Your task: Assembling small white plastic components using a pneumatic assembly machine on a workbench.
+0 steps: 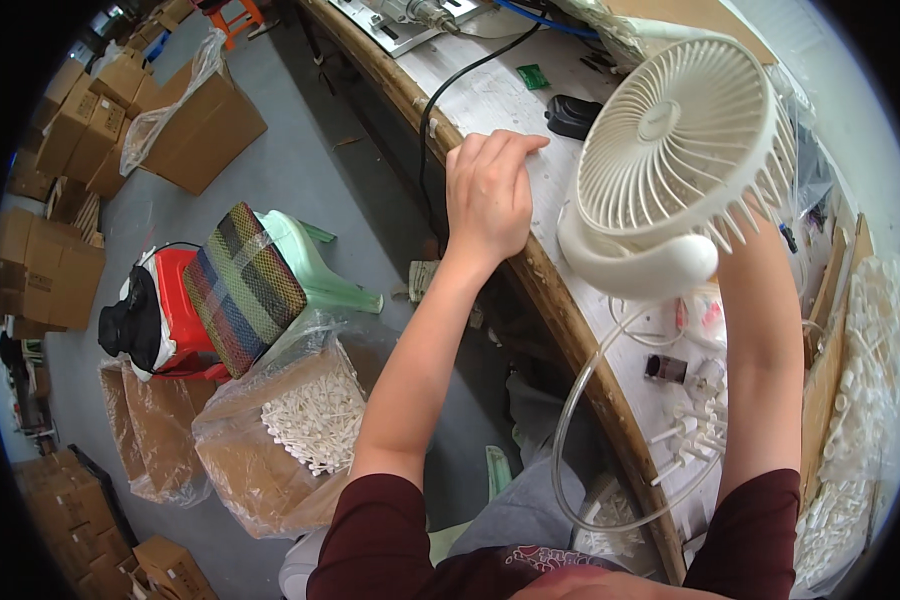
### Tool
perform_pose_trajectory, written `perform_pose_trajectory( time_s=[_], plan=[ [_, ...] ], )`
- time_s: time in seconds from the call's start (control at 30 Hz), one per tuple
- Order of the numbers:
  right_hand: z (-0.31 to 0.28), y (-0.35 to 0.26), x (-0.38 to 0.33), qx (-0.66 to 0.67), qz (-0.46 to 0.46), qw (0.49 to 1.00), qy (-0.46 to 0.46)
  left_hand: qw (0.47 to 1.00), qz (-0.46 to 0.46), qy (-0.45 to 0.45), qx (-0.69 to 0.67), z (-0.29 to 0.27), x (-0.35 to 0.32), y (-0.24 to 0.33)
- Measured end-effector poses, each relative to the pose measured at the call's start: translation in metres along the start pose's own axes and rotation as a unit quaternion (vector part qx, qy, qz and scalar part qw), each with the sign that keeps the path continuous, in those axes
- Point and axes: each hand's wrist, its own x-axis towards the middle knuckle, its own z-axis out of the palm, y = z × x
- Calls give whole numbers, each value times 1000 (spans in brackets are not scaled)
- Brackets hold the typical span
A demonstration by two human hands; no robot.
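Observation:
My left hand (pixel 490 195) rests on the wooden edge of the white workbench (pixel 482 92), fingers lying on its top and nothing visible in them. Close to its right stands a small white desk fan (pixel 670 135) with a round ribbed grille and a curved white bracket. My right forearm reaches up behind this fan, and the grille hides most of my right hand (pixel 752 222), fingers included. Whether that hand touches the fan I cannot make out. A clear tube (pixel 562 432) loops over the bench edge. Near my right forearm lie several white plastic pieces (pixel 692 432).
A black rounded object (pixel 573 117) and a green packet (pixel 533 77) lie beyond my left hand. Bagged white parts (pixel 850 420) line the right side. On the floor are a lined carton of white parts (pixel 315 415), a green stool (pixel 305 260), a red stool (pixel 178 300) and stacked cartons (pixel 80 130).

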Motion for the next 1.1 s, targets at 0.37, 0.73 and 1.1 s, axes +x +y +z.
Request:
perform_pose_trajectory(
  time_s=[0.37, 0.73, 1.1],
  plan=[
    [-1, 4, -13, -15, 1, 1000, 3, 999, -3, 21, -32, -4, -4, -4],
    [-4, 5, -11, -26, 2, 1000, -1, 999, -7, 23, -42, -6, -3, -3],
    [-8, 8, -14, -36, 15, 999, -4, 998, -8, 37, -53, -6, -7, -5]
  ],
)
